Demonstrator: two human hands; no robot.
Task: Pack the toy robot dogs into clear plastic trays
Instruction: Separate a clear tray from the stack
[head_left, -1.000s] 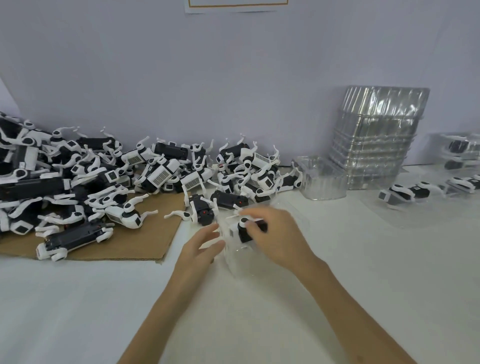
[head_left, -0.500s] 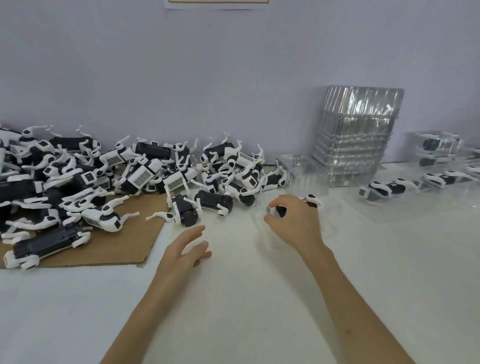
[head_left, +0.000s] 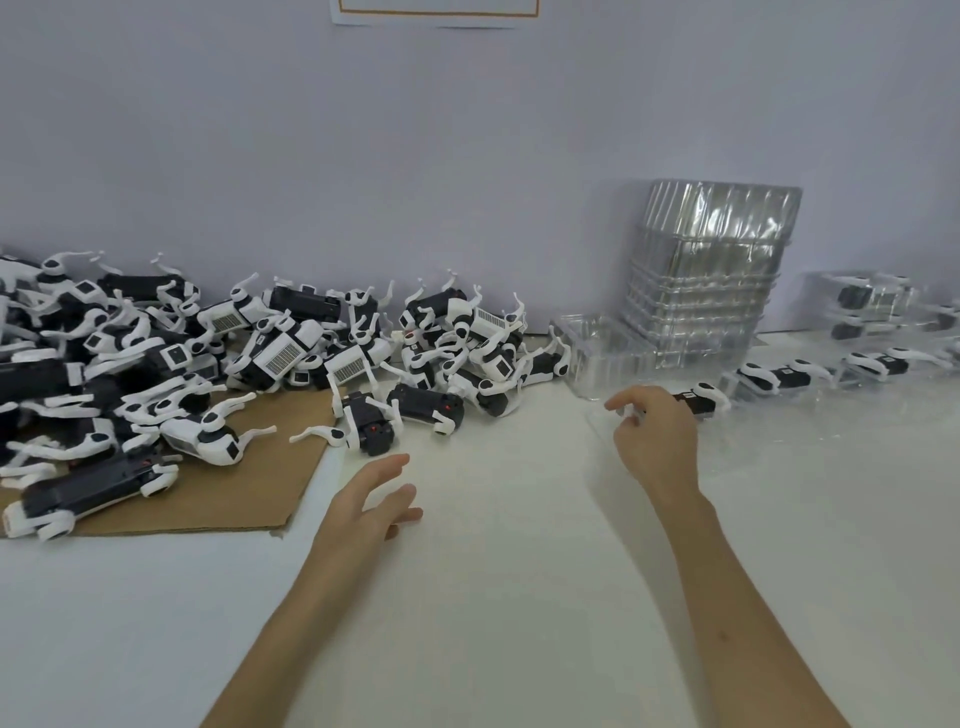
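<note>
My right hand (head_left: 655, 439) grips a black-and-white toy robot dog (head_left: 698, 401) by its left end. The dog lies in a clear plastic tray (head_left: 737, 447) whose outline is faint on the white table. My left hand (head_left: 375, 496) hovers with its fingers spread and holds nothing, just in front of a loose dog (head_left: 370, 423) at the edge of the big pile of dogs (head_left: 270, 353). Packed dogs in trays (head_left: 779, 375) lie to the right.
A tall stack of empty clear trays (head_left: 711, 275) leans at the back wall, with a single empty tray (head_left: 602, 353) in front of it. The pile rests partly on a brown cardboard sheet (head_left: 249, 483). More filled trays (head_left: 872, 304) are stacked at the far right.
My right hand has carried the dog and its tray to the right and farther back, toward the packed trays. My left hand has let go of the tray and stayed near the pile.
</note>
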